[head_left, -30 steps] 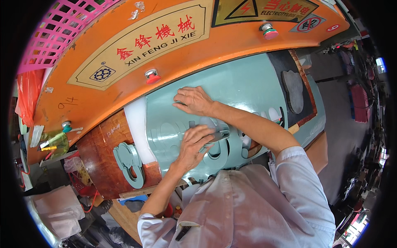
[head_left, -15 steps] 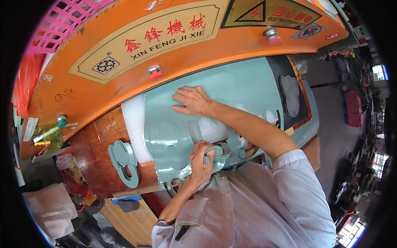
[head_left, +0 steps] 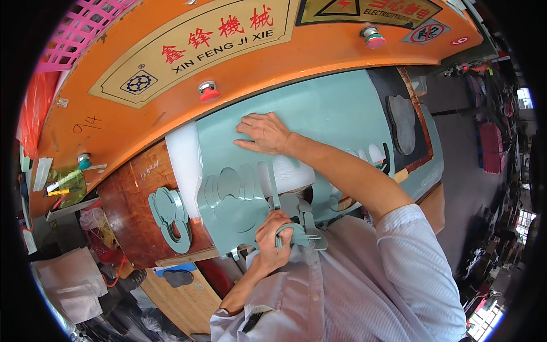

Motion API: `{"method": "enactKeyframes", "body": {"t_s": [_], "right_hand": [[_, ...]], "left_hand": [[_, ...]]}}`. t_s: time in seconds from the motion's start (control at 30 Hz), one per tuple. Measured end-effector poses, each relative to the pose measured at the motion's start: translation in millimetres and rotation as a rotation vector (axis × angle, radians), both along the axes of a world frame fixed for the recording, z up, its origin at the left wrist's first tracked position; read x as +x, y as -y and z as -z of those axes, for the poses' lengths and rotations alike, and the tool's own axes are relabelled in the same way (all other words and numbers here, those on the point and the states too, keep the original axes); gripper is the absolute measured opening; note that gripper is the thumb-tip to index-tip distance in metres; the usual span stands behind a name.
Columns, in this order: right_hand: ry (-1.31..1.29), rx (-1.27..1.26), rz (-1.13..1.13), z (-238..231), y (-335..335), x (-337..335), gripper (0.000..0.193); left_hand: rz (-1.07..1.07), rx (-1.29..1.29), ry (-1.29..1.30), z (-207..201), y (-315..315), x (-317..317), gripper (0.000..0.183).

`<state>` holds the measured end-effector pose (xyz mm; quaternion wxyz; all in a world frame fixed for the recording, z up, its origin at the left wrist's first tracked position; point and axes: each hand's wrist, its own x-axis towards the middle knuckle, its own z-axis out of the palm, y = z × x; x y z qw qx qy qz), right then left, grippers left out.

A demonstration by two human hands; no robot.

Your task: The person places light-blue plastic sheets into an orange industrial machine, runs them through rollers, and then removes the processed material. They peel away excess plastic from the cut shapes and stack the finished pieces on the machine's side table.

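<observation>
"What's farthest left?"
"Green cutouts (head_left: 166, 199) on the brown desk (head_left: 128, 214). Then our right hand (head_left: 264, 133) rests loosely open on the green sheet (head_left: 336, 105), palm hidden."
"And our left hand (head_left: 270, 242)?"
"Its grip is closed around a green piece (head_left: 297, 234), partly hidden, ends hard to make out."

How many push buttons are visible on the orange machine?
3: a green button at the left, a red button near the middle, a red-green button at the right. Others may be hidden.
</observation>
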<state>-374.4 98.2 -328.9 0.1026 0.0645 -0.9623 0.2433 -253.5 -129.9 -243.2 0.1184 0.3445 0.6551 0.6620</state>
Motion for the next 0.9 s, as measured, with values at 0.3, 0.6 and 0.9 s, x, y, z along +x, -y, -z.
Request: {"method": "enactKeyframes", "body": {"t_s": [0.3, 0.6, 0.9], "right_hand": [[-0.041, -0.004, -0.008, 2, -5, 3, 0.033], [-0.099, 0.011, -0.021, -5, 6, 3, 0.029], [-0.039, -0.366, 0.141, -27, 19, 22, 0.027]], "left_hand": [[0.213, 0.179, 0.075, -15, 13, 21, 0.027], [0.112, 0.043, 0.064, -13, 23, 7, 0.027], [-0.325, -0.096, 0.525, -6, 25, -17, 0.047]]}}
